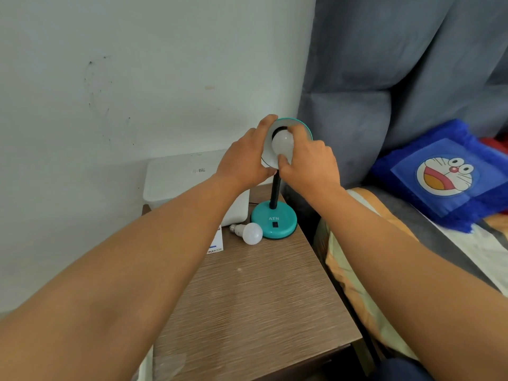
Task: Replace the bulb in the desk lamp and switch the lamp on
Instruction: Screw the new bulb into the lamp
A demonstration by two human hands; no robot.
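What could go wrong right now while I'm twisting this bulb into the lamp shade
The loose bulb lies on its side on the nightstand beside the lamp base; a nudge could send it rolling off. The left hand holds only the shade atop a flexible neck, so twisting might bend it or tip the lamp. The right hand grips the bulb in the shade with fingertips; it might cross-thread or slip.

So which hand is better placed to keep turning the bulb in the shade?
The right hand. Its fingers already wrap the bulb inside the lamp shade, while the left hand grips the shade's rim and steadies it. The spare bulb lies on the table.
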